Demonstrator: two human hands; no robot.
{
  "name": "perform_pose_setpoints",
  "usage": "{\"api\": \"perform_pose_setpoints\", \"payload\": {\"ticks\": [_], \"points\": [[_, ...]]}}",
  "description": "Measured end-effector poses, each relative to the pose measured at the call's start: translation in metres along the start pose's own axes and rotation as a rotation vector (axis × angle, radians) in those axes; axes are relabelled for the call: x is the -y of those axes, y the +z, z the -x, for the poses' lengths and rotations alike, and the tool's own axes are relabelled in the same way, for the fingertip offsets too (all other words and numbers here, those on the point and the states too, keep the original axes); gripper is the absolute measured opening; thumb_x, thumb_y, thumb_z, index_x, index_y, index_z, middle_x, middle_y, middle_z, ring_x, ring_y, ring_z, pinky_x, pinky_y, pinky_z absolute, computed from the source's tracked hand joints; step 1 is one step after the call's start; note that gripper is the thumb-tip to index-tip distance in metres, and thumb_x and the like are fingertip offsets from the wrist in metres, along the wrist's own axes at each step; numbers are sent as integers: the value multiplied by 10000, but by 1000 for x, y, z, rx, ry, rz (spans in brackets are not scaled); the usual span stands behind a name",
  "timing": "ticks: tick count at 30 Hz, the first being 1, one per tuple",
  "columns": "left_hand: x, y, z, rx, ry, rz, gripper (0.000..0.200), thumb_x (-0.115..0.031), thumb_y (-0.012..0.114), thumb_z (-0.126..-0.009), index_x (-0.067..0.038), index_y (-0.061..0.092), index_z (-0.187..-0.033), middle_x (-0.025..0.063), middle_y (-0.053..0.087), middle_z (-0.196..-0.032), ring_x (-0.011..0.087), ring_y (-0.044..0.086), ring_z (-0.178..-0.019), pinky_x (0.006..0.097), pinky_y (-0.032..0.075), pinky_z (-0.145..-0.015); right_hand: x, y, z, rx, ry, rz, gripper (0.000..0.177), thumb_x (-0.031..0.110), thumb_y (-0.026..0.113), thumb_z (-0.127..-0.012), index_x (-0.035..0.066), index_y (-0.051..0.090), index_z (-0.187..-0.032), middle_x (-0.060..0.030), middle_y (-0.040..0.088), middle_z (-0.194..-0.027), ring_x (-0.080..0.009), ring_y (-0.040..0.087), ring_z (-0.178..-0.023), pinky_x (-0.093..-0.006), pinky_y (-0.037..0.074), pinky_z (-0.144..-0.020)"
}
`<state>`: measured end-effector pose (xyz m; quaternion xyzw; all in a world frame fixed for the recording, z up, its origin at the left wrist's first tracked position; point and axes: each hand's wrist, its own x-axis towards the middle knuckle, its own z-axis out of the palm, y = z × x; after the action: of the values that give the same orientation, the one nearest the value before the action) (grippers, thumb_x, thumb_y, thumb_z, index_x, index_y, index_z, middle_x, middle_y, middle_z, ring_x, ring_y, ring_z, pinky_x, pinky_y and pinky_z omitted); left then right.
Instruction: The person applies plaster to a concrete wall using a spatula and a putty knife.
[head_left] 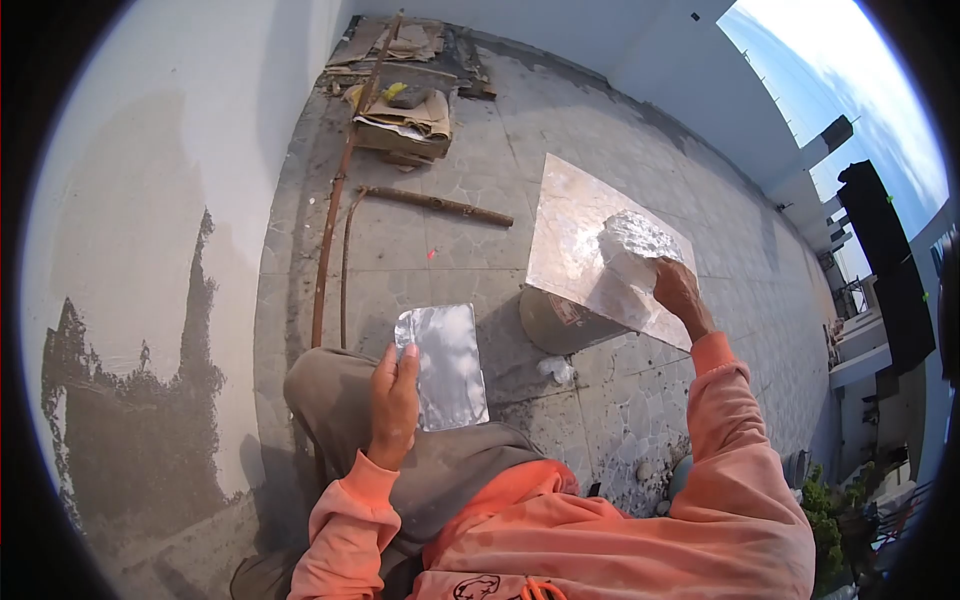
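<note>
My left hand (394, 405) grips a flat, shiny metal plate (447, 365) by its left edge, above my knee. Out to the right, my right hand (680, 292) is closed at the edge of a pale wet mound (640, 237) on a square board (565, 225); what its fingers hold is hidden. The board lies on top of a grey bucket (558, 325). Whitish material is smeared across the board around the mound.
A white wall (130, 200) with a rough grey patch (150, 430) stands at the left. Rusty pipes (440, 205) and stacked cardboard (410, 115) lie on the tiled floor (480, 270). A crumpled white scrap (556, 371) sits beside the bucket.
</note>
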<state>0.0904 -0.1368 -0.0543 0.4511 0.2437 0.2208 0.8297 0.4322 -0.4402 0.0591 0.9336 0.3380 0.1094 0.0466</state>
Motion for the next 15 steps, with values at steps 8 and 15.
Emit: {"api": "perform_pose_setpoints", "payload": {"ticks": [8,15], "points": [[-12,7,3,-6,25,-10,205,-223,501,-988,-38,553,-917,-80,409,-748,25,319,-684,205,304,-592,1,-14,-8,200,-60,-87,269,-16,520,-733,18,677,-948,-220,663,-920,-397,631,-864,-472,503,-759],[-8,0,4,-10,39,-62,207,-220,503,-986,-48,537,-877,-81,377,-715,30,300,-655,216,288,-561,4,-18,-21,304,-29,-75,244,12,545,-739,37,678,-942,-253,648,-834,-413,636,-820,-467,505,-732]]}}
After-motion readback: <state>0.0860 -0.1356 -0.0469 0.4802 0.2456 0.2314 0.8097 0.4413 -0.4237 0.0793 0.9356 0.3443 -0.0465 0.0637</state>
